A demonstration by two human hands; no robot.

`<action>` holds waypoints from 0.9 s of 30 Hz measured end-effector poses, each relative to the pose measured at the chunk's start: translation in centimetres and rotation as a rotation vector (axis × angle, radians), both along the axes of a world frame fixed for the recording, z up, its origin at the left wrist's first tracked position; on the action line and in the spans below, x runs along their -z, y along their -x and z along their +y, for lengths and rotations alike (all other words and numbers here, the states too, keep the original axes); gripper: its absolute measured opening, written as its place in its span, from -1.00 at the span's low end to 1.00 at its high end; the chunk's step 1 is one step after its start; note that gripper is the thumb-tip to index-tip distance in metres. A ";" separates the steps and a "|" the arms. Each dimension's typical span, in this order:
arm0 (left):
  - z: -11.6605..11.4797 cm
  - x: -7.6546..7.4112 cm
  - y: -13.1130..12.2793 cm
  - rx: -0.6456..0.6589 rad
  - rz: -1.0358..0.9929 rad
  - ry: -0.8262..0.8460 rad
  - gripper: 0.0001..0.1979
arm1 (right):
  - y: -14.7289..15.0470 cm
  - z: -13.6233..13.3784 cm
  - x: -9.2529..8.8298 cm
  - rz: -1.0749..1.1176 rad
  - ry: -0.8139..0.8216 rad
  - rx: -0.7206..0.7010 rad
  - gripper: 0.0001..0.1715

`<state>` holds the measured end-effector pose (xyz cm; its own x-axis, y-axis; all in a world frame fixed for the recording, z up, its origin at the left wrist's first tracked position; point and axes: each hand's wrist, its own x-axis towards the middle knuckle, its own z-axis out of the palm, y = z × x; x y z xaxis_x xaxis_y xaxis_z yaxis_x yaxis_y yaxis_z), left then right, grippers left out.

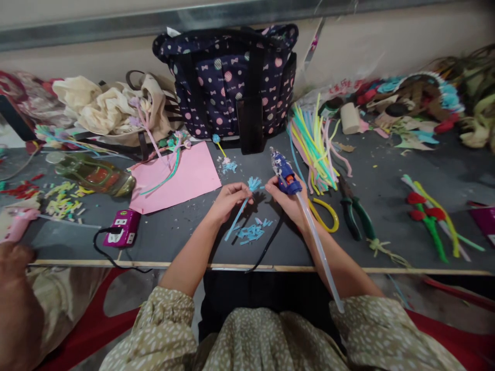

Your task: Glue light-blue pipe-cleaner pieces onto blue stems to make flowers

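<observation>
My left hand [228, 200] pinches a light-blue stick with a frilled blue paper flower [253, 184] at its top. My right hand [288, 201] grips a blue hot glue gun [284, 174], its nozzle pointing up and away from me. A long clear glue stick [319, 247] juts out of the gun's back toward me. Cut blue scraps [252, 232] lie on the grey table [386, 170] just below both hands. The two hands are close together, near the table's middle.
A navy dotted bag [232, 77] stands behind the hands. A pink paper sheet [181, 178] lies at left, coloured sticks [313, 139], pliers [353, 208] and yellow scissors [327, 214] at right. A purple power strip [124, 228] sits near the front edge. Another person's arm [15, 299] is at far left.
</observation>
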<state>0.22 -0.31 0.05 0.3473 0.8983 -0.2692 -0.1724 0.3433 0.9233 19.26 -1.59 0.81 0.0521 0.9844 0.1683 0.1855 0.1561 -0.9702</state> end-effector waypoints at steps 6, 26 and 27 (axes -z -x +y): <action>0.0 0.0 -0.1 0.047 0.019 0.036 -0.87 | 0.0 0.0 0.1 -0.016 -0.003 -0.040 -0.75; -0.3 0.0 -0.3 0.065 0.152 -0.088 -0.91 | -0.3 -0.1 0.4 -0.323 -0.128 -0.094 -0.76; -0.3 0.1 -0.3 0.068 0.157 -0.093 -0.91 | -0.3 -0.1 0.4 -0.323 -0.130 -0.094 -0.76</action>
<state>0.51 -0.62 -0.03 0.3679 0.8978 -0.2420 -0.0029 0.2614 0.9652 19.56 -1.67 0.43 -0.1138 0.9515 0.2859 0.4579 0.3056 -0.8348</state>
